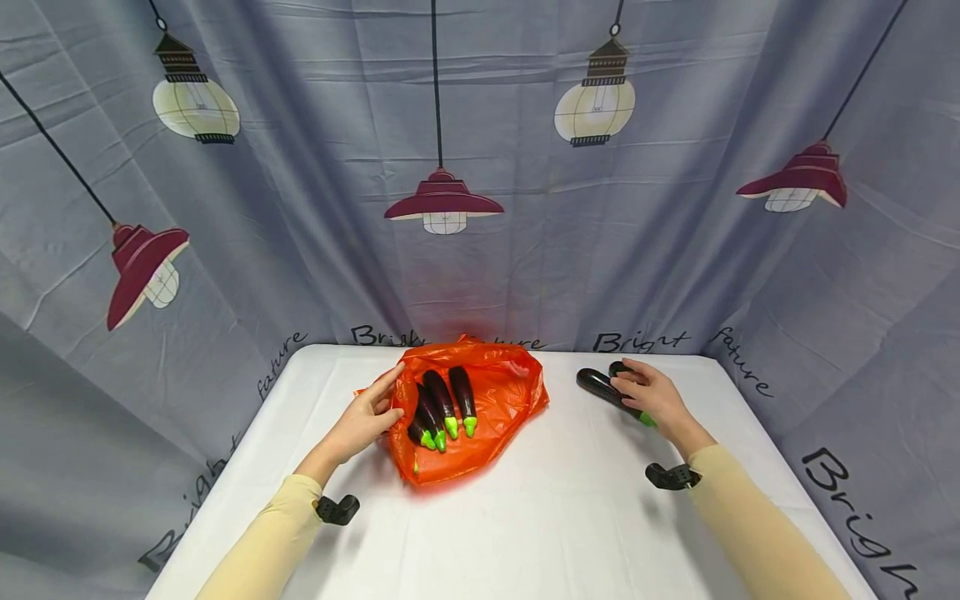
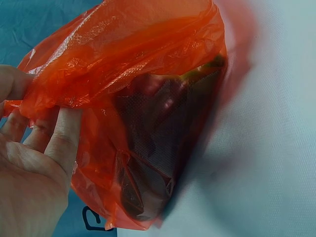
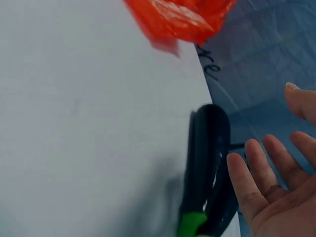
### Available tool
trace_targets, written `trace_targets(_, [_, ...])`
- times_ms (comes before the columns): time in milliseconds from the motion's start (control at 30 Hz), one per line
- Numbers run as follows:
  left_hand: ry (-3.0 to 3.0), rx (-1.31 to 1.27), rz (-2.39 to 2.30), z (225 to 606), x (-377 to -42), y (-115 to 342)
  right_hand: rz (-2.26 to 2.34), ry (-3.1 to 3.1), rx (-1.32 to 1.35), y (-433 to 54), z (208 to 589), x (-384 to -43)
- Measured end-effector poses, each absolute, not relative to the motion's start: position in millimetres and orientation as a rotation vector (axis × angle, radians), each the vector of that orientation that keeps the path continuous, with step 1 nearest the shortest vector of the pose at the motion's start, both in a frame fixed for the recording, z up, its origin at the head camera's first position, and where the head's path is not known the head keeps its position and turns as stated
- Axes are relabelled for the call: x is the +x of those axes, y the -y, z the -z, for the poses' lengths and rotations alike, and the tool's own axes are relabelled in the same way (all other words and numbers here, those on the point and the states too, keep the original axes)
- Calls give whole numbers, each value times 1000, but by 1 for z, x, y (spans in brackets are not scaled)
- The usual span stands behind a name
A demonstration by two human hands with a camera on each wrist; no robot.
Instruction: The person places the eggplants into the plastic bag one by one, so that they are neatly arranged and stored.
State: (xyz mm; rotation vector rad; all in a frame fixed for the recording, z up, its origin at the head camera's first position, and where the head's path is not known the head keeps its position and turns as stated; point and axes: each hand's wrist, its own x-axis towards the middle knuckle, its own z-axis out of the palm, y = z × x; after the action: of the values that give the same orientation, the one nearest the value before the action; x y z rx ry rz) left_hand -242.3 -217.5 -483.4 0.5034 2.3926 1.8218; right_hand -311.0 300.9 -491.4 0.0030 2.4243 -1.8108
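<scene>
On the left, my left hand (image 1: pixel 365 422) pinches the near-left rim of an orange plastic bag (image 1: pixel 498 433), thumb inside and fingers behind the film. The bag's mouth gapes, showing several dark eggplants (image 1: pixel 461 392) with bright green stem ends inside. Through the film in the left wrist view they look like a dark mass (image 2: pixel 153 123). My right hand (image 1: pixel 651 393) hovers at two more eggplants (image 1: pixel 600 383) lying side by side at the table's back right, partly covering them. In the right wrist view, its fingers are spread and relaxed beside the eggplants (image 3: pixel 210 153), gripping nothing.
A white-covered table (image 1: pixel 510 533) carries the bag and the loose eggplants. Behind and around it hangs a grey-blue curtain (image 1: pixel 480 275) printed with lamps and lettering. A small black camera sits on each wrist.
</scene>
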Motion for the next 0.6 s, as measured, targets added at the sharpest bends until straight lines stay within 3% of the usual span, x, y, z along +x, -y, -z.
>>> trace_targets(600, [-2395, 499, -1810, 482, -243, 215, 1581, -2703, 64, -338, 494, -318])
